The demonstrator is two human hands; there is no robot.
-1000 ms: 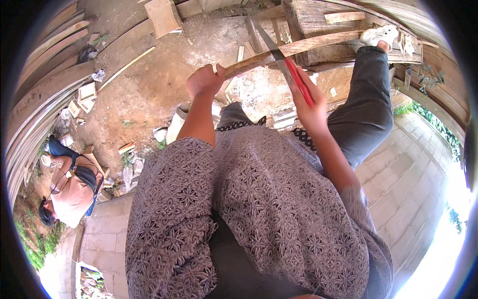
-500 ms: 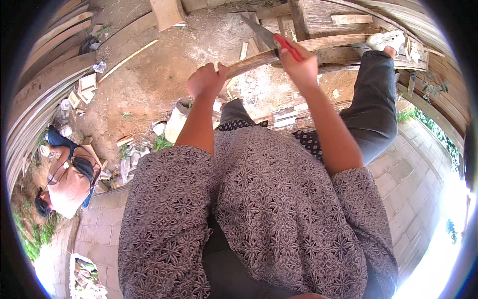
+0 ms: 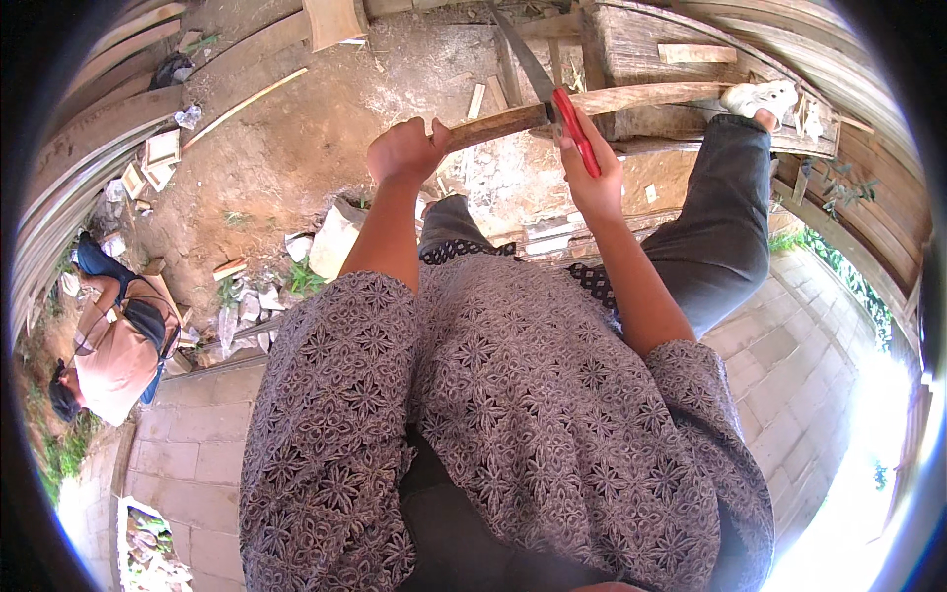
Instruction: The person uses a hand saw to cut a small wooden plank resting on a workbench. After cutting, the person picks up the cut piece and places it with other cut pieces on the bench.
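Observation:
A long wooden strip (image 3: 636, 97) runs slantwise across the upper middle. My left hand (image 3: 406, 150) is closed round its left end. In my closed right hand (image 3: 594, 183) is a handsaw with a red handle (image 3: 576, 133) and a long grey tapering blade (image 3: 523, 51). The saw lies across the strip's middle, its blade pointing away from me; whether its teeth are in the wood I cannot make out. My right foot, in a white shoe (image 3: 760, 99), rests at the strip's right end, on the wooden bench beneath it.
A wooden bench (image 3: 631, 39) stands at the upper right by a plank wall (image 3: 868, 187). Wood offcuts (image 3: 161, 148) and a thin stick (image 3: 242, 107) lie on the dirt floor. Another person (image 3: 118, 345) crouches at the left. Grey paving (image 3: 192, 464) lies around me.
My right hand has come back toward me with the saw, whose handle and blade now point more straight ahead. My left hand keeps its hold on the strip. The whole view has shifted slightly.

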